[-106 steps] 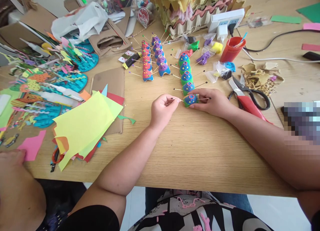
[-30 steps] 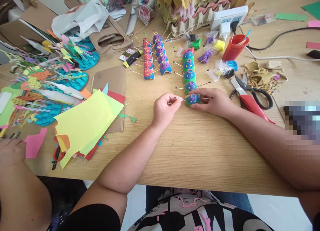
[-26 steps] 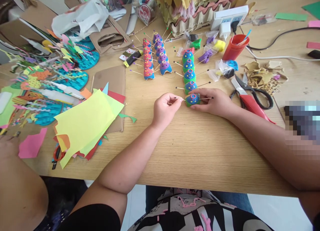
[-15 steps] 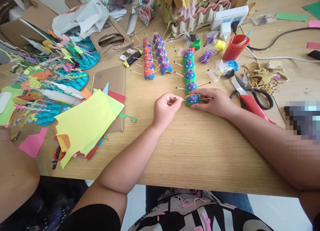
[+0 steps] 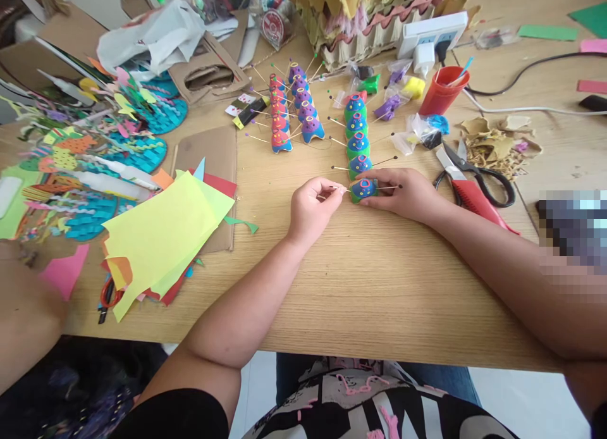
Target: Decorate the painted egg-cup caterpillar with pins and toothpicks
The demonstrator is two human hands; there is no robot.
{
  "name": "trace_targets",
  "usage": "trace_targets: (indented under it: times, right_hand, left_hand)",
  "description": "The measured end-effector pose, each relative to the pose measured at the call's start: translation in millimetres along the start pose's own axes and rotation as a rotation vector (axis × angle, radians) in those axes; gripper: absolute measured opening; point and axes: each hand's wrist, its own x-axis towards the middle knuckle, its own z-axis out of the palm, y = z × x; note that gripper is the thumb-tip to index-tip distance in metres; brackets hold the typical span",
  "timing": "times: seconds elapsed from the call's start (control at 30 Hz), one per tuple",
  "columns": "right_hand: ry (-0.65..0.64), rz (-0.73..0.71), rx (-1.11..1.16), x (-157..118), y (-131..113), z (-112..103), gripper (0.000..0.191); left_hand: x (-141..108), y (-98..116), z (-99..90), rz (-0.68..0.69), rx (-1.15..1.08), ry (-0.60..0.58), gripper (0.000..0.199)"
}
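Observation:
A blue-and-green caterpillar figure made of several humps lies lengthwise on the wooden table, dark-tipped sticks poking out from its sides. My right hand grips its nearest hump between thumb and fingers; one stick passes out beneath the fingers to the right. On the left of that hump, my left hand pinches a thin stick whose end meets the hump. Two similar figures, one red and blue and one purple and blue, stand farther back to the left.
Yellow paper sheets lie on cardboard at left, beside blue woven crafts. Scissors, a red cup, clay packets and a power strip are at right. Another person's arm is at lower left.
The view has shifted slightly. Both hands keep their hold on the hump and the stick; the other person's arm at the left has moved a little to the left.

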Motion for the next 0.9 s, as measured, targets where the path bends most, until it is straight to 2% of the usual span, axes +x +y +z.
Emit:
trace_targets:
  times: [0.5,0.9]
  right_hand:
    - [0.004,-0.008,0.008,0.3,0.6,1.4,0.054]
    - [0.006,-0.008,-0.018,1.0,0.2,1.1,0.054]
  left_hand:
    - [-2.5,4.9,2.2,0.047,0.086,-0.006,0.006]
    - [-6.1,3.8,2.3,0.175,0.166,-0.019,0.008]
